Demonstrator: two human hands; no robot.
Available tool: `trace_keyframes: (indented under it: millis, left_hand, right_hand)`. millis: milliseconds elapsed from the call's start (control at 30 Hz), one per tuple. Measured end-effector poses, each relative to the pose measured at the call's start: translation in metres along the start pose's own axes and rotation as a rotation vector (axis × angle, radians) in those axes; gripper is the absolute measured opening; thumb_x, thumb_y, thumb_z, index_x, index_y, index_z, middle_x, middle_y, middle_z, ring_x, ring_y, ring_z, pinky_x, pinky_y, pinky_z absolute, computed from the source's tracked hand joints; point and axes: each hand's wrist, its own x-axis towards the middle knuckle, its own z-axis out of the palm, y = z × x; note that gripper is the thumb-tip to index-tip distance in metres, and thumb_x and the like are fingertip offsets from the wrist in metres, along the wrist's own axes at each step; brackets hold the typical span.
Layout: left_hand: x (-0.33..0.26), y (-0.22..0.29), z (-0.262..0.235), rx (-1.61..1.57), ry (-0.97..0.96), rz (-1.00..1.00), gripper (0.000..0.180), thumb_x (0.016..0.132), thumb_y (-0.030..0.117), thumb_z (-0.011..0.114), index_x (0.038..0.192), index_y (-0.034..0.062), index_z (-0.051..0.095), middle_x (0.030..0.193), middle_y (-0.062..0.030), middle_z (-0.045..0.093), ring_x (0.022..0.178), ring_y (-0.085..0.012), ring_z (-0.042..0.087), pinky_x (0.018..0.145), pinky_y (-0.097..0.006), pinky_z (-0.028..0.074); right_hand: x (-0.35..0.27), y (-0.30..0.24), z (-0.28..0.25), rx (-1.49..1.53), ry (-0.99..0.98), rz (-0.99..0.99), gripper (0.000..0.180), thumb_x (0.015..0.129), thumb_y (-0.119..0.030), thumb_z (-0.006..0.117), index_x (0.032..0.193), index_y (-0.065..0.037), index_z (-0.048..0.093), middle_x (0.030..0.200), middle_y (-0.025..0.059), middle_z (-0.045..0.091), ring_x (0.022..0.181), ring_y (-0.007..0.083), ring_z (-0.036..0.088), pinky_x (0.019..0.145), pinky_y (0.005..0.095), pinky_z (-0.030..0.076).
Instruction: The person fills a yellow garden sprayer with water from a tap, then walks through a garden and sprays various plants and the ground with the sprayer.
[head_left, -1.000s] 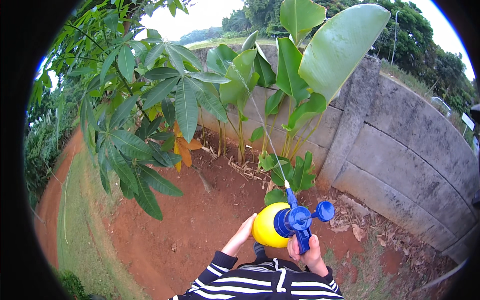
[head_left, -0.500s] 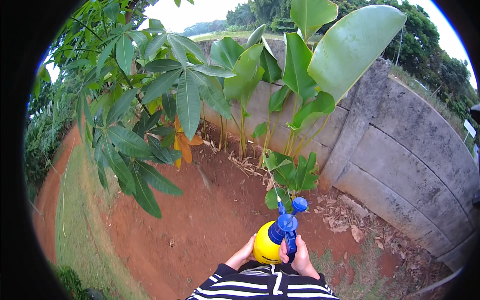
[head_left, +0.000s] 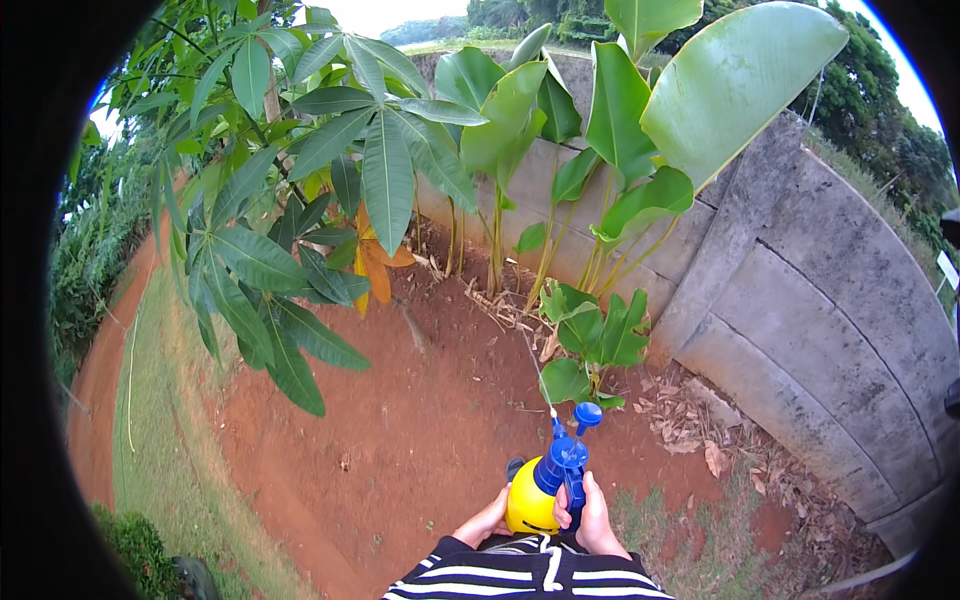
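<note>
A yellow pump sprayer (head_left: 528, 500) with a blue top and pump knob is held close in front of my body. My left hand (head_left: 487, 520) cups the left side of its yellow tank, fingers partly hidden behind it. Around the blue handle on the right, my right hand (head_left: 592, 515) is closed, its fingers near the trigger. The nozzle points forward and a thin pale jet of liquid (head_left: 537, 372) leaves it, rising toward the base of the plants. Just ahead stands a low broad-leaved plant (head_left: 597, 335) with ragged green leaves.
Tall big-leaved plants (head_left: 615, 120) grow along a grey concrete wall (head_left: 800, 300) that curves away to the right. A tree branch (head_left: 300, 230) with long leaflets hangs at the left. Red soil (head_left: 400, 430), dry leaves (head_left: 690, 430) and grass (head_left: 170, 450) cover the ground.
The view has shifted, so plants and wall sit slightly further right and higher. The nozzle now points a little further left of the low plant. Both hands keep their hold on the sprayer.
</note>
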Motion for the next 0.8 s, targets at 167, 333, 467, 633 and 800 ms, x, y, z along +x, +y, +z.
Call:
trace_keyframes:
  millis: [167,333,467,633,800]
  left_hand:
    - [-0.003,-0.008,0.001,0.001,-0.002,-0.023,0.074,0.088,0.067,0.009,0.138,0.0192,0.037,0.124,-0.0115,0.056,0.111,-0.0248,0.056,0.088,-0.046,0.046]
    - [-0.005,-0.012,0.003,0.007,-0.003,-0.031,0.075,0.088,0.068,0.007,0.138,0.0198,0.037,0.125,-0.0108,0.056,0.113,-0.0243,0.054,0.089,-0.047,0.045]
    - [-0.006,-0.014,0.003,0.015,0.001,-0.038,0.076,0.088,0.067,0.006,0.138,0.0198,0.037,0.125,-0.0106,0.056,0.115,-0.0240,0.054,0.090,-0.047,0.044]
    - [-0.006,-0.016,0.002,0.027,0.007,-0.027,0.073,0.089,0.065,0.011,0.137,0.0178,0.039,0.125,-0.0112,0.056,0.115,-0.0242,0.053,0.091,-0.046,0.044]
    - [-0.007,-0.018,0.004,0.034,0.014,-0.014,0.070,0.090,0.063,0.016,0.135,0.0157,0.041,0.124,-0.0118,0.056,0.116,-0.0244,0.052,0.092,-0.044,0.043]
  right_hand:
    - [-0.003,0.004,-0.002,-0.013,0.039,0.002,0.058,0.096,-0.054,0.024,0.070,-0.006,0.046,0.048,0.0024,0.042,0.042,0.0129,0.038,0.043,0.0255,0.032]
    - [-0.003,0.004,-0.005,-0.004,0.061,-0.002,0.058,0.096,-0.053,0.024,0.069,-0.006,0.045,0.047,0.0027,0.042,0.041,0.0129,0.038,0.043,0.0256,0.032]
    - [-0.004,0.006,-0.007,-0.010,0.079,-0.004,0.058,0.096,-0.053,0.024,0.069,-0.006,0.046,0.047,0.0029,0.042,0.041,0.0131,0.038,0.043,0.0255,0.032]
    - [-0.007,0.010,-0.007,-0.005,0.086,0.008,0.058,0.096,-0.053,0.026,0.069,-0.006,0.046,0.047,0.0031,0.042,0.041,0.0132,0.038,0.044,0.0254,0.032]
    - [-0.011,0.012,-0.007,0.005,0.088,0.004,0.057,0.096,-0.052,0.027,0.070,-0.006,0.046,0.048,0.0033,0.042,0.041,0.0134,0.039,0.044,0.0255,0.032]
